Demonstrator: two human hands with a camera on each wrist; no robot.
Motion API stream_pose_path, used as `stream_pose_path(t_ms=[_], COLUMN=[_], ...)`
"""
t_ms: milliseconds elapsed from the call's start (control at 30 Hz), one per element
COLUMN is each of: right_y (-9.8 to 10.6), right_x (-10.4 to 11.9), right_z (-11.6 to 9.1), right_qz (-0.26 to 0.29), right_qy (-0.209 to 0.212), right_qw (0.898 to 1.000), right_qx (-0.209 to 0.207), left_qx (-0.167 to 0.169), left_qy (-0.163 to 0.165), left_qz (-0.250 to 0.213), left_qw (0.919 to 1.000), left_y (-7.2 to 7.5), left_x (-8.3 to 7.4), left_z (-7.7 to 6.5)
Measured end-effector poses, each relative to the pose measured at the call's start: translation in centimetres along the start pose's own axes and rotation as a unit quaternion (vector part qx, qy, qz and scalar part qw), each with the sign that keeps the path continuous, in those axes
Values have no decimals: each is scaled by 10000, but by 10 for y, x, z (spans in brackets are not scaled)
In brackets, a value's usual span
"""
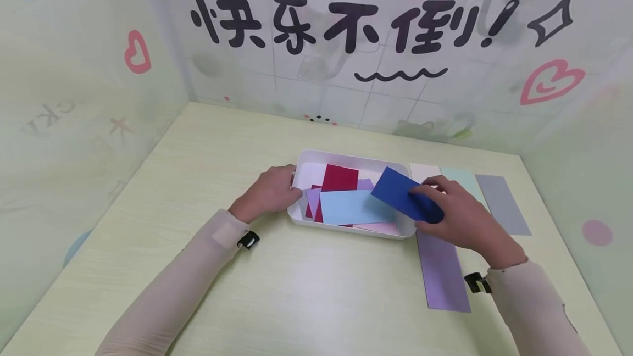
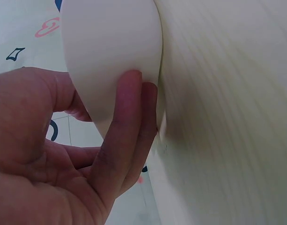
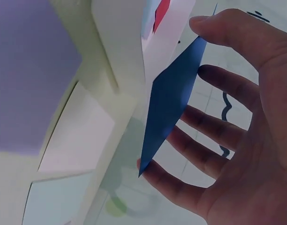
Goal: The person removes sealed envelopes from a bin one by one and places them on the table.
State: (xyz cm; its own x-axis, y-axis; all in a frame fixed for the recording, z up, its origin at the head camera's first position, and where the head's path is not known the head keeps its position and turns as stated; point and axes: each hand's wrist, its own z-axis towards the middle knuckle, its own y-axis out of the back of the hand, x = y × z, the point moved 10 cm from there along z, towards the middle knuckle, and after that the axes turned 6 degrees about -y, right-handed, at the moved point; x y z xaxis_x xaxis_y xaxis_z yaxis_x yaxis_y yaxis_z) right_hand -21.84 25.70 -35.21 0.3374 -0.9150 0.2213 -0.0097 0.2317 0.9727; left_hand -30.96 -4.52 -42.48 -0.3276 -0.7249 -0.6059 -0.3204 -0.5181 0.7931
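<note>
Printed back wall [image 1: 306, 87], pale wood table [image 1: 316, 301], nothing fancy. Left hand [image 1: 269, 192] grips the white tray [image 1: 309, 172] at its left end, thumb over the rim, fingers curled against the outside. Can't tell if the tray sits dead flat.

Right hand [image 1: 457, 213] has the blue card [image 1: 395, 190] in a half-open edge grip over the tray's right end: thumb one side, other fingers spread along the opposite edge. Can't tell which fingers carry load.

Inside the tray: light blue card [image 1: 351, 207] on top near the middle, red card [image 1: 341, 177] poking out on the far side. On the table to the right: purple card [image 1: 444, 276] near, gray card [image 1: 501, 202] far right.

Step reads as card handling at the rim. I'd brace lightly on the left so the tray can't skid, squeeze the card just enough not to bow it, and clear the right rim with its trailing edge. Main risk, I reckon: brushing the loose stack.
</note>
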Motion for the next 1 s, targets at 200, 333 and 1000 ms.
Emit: stream_pose_path(t_ms=[200, 333, 1000], right_y=[10, 13, -31], right_x=[-19, -34, -96], right_z=[-28, -47, -133], right_qz=[-113, -161, -307], right_qy=[-306, -565, -2755], right_qw=[9992, 9973, 9595], right_qx=[-233, -435, 494], left_qx=[8, -1, 46], left_qy=[-6, -19, 69], left_qz=[3, 18, 28], left_qw=[10000, 10000, 10000], left_y=[1, 1, -2], left_x=[0, -1, 5], left_z=[0, 0, 1])
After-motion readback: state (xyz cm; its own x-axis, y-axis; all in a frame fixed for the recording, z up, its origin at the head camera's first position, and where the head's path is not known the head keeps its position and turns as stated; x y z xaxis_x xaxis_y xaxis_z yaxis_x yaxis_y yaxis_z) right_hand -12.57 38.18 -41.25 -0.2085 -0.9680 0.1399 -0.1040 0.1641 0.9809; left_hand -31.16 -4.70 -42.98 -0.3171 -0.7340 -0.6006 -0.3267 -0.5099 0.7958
